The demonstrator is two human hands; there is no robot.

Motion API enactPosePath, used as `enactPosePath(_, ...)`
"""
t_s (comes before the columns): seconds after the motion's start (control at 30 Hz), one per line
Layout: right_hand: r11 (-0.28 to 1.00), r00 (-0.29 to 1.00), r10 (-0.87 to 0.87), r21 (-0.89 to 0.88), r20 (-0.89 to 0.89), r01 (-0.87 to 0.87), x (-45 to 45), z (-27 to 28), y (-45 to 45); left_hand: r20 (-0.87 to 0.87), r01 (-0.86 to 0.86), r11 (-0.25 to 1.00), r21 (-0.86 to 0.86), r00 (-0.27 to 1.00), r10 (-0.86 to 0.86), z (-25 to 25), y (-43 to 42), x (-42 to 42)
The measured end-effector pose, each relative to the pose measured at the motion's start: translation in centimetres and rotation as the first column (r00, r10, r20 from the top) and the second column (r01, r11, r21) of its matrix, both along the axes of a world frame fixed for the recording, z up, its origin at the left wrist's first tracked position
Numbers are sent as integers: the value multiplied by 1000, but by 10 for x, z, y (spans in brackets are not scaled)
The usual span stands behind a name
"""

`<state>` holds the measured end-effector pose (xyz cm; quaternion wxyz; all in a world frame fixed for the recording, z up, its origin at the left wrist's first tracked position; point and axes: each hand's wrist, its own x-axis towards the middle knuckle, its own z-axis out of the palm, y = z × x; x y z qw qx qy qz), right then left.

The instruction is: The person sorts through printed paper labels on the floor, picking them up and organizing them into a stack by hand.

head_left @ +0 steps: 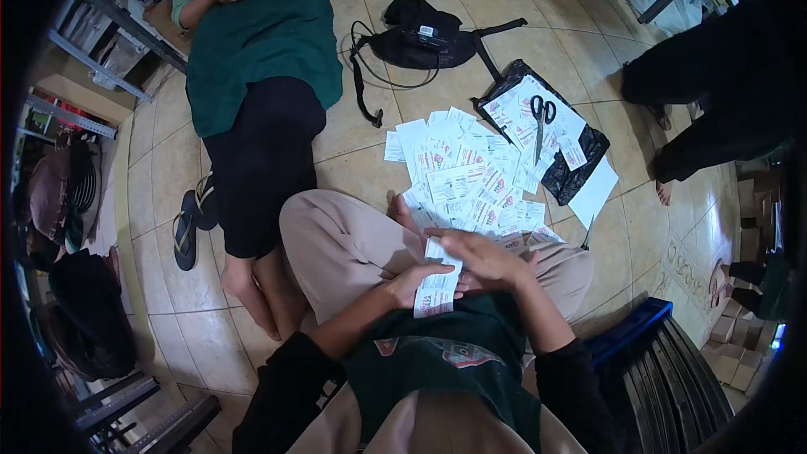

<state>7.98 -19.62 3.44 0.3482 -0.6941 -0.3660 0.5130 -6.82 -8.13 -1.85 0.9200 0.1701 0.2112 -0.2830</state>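
My left hand [412,282] is closed on white printed paper slips [435,296] with red and dark lettering, held above my lap. Across their far end lies my right hand [486,257], its fingers together and touching the slips; its fingertips are partly hidden. Just beyond my crossed legs, a loose pile of similar slips [458,181] spreads over the floor. Beside the pile, more sheets rest on a black plastic bag [588,143], with black-handled scissors [540,126] on top.
A black waist bag [424,42] with straps lies on the tiles ahead. To my left, a person in a green apron [265,59] holds a phone, near flip-flops [187,227]. Another person's dark-trousered legs [706,92] stand at right. A blue-edged black rack [656,353] is close by.
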Motion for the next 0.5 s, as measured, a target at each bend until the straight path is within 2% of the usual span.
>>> enactPosePath(0.03,998,991,-47,-40,-123,42,7,1,-3,-3,-4,1000,1,1000,4,-4,0,0)
enactPosePath(0.07,998,998,-67,14,-8,67,23,-12,-3,26,-63,995,-71,998,65,-8,1,3)
enactPosePath(0.1,984,981,-157,101,116,146,40,-25,-5,51,-117,983,-145,991,126,-9,3,6)
enactPosePath(0.13,966,943,-234,162,237,199,63,-40,-5,27,-123,989,-78,992,125,0,11,16)
enactPosePath(0.17,911,815,-386,320,432,262,87,-82,-10,45,-157,981,-114,985,164,-2,21,26)
enactPosePath(0.2,891,714,-454,283,533,355,106,-99,-12,32,-195,969,-154,979,202,-1,34,38)
enactPosePath(0.23,872,601,-455,192,657,451,115,-107,-13,33,-268,944,-193,960,280,4,47,52)
enactPosePath(0.27,890,592,-430,207,682,407,122,-117,-14,57,-340,937,-83,937,345,19,63,66)
enactPosePath(0.3,907,583,-402,220,706,359,126,-125,-15,117,-398,916,-56,908,402,30,78,79)
enactPosePath(0.33,909,585,-400,222,706,353,122,-122,-11,170,-413,905,-99,889,425,32,93,89)
enactPosePath(0.4,917,548,-220,-21,807,399,109,-116,-6,190,-505,863,19,849,493,37,112,99)
enactPosePath(0.47,897,544,-233,-38,806,440,112,-123,-7,211,-538,841,64,831,515,23,126,100)
enactPosePath(0.5,872,539,-248,-58,805,487,114,-126,-11,129,-571,819,58,817,561,6,132,99)
